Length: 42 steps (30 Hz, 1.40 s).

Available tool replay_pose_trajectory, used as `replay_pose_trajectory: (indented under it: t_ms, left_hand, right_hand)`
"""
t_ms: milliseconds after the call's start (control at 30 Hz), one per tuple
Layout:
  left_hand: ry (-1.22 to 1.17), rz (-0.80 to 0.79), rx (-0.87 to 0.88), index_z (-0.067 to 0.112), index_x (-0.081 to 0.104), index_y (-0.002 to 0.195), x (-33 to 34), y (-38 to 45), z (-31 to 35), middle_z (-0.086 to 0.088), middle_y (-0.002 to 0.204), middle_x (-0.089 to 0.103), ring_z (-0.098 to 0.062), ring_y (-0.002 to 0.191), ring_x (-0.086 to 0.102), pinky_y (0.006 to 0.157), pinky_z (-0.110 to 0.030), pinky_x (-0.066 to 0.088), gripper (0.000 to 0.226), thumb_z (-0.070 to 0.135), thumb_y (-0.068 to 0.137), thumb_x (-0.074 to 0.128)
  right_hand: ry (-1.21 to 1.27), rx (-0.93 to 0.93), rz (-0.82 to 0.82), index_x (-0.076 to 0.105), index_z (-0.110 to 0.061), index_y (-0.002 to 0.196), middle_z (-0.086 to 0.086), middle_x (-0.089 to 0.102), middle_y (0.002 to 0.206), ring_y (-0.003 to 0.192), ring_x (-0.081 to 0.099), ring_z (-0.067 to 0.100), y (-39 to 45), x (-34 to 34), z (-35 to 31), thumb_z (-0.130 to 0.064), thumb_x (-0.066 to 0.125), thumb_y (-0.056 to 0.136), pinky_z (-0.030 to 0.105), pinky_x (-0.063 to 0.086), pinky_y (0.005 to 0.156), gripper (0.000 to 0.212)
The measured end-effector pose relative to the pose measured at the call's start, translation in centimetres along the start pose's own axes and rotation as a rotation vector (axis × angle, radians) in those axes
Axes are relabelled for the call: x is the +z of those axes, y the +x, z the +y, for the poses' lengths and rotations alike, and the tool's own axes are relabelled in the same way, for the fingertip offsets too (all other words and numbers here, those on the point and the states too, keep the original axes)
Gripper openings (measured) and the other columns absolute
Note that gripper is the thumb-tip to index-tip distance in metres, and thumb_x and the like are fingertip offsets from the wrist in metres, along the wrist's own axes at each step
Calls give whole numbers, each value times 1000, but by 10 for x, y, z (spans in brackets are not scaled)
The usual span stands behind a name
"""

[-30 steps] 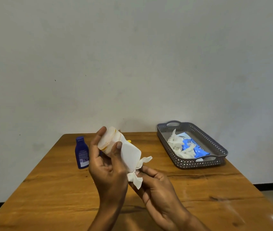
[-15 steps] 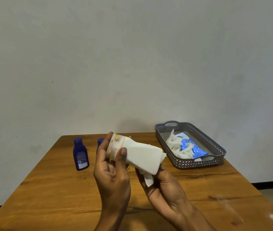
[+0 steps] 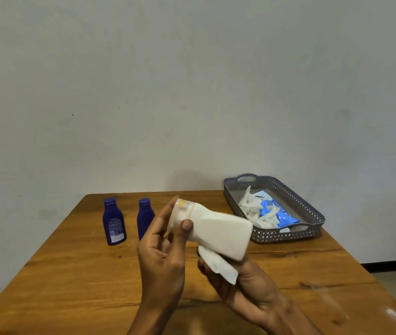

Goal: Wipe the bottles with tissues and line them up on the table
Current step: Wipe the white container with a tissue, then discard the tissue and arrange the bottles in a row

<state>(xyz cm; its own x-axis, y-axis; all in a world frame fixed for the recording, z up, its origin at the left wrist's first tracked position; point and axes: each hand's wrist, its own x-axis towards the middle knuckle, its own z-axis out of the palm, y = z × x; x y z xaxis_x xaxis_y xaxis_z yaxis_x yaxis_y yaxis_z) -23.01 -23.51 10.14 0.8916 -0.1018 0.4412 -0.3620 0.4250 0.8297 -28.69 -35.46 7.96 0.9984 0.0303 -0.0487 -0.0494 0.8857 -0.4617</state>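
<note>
A white bottle [image 3: 218,232] lies sideways in the air over the table's middle, cap end to the left. My left hand [image 3: 163,252] grips its cap end, thumb across the front. My right hand [image 3: 243,284] is under the bottle's base and holds a white tissue [image 3: 218,264] against its underside. Two dark blue bottles stand upright at the back left: one [image 3: 114,221] in full view, the other [image 3: 145,217] partly behind my left hand.
A grey perforated tray [image 3: 313,213] sits at the back right, holding crumpled used tissues [image 3: 252,209] and a blue tissue pack [image 3: 281,213]. The wooden table [image 3: 71,286] ends at a plain wall behind.
The white bottle has turned from cap-up to lying more level. The tissue has slid from beside the base to beneath it. The second blue bottle has come into sight behind my left hand.
</note>
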Motion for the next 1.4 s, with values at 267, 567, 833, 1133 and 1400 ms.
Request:
replay_pose_trajectory:
  t_ms: [267, 567, 833, 1133, 1400]
  left_hand:
    - [51, 89, 15, 16, 55, 136, -16, 7, -11, 8, 123, 66, -17, 115, 65, 77, -37, 62, 53, 17, 83, 63]
    - [178, 86, -17, 36, 60, 118, -23, 2, -30, 9, 130, 59, -19, 117, 61, 79, -40, 62, 47, 23, 73, 67]
    - [269, 29, -48, 22, 60, 122, -21, 4, -50, 9, 120, 60, 9, 102, 60, 71, -9, 54, 48, 1, 80, 70]
    - [338, 1, -66, 24, 60, 120, -21, 9, -71, 17, 115, 61, 15, 100, 58, 67, -6, 51, 51, -1, 77, 73]
    - [290, -21, -94, 41, 56, 117, -24, 11, -73, 16, 113, 65, 3, 104, 64, 72, -17, 57, 57, 24, 66, 75]
  right_hand:
    - [-68, -202, 69, 78, 0, 100, 17, 73, 106, 79, 73, 23, 1, -15, -57, 0, 101, 26, 27, 61, 59, 78]
    - [-1154, -506, 560, 74, -14, 93, 9, 75, 91, 77, 68, 18, 60, -77, -142, 1, 71, 86, 26, 57, 67, 17]
    - [-2137, -416, 692, 80, -12, 96, 4, 78, 95, 89, 70, 17, 113, -123, -192, -8, 76, 83, 26, 50, 78, 14]
    - [-2371, -74, 553, 80, -15, 90, 1, 78, 95, 94, 69, 16, 137, -161, -195, -10, 74, 80, 26, 53, 78, 12]
    - [-2351, -239, 492, 79, -13, 99, 1, 78, 100, 95, 71, 15, 134, -131, -201, -1, 72, 83, 29, 56, 87, 21]
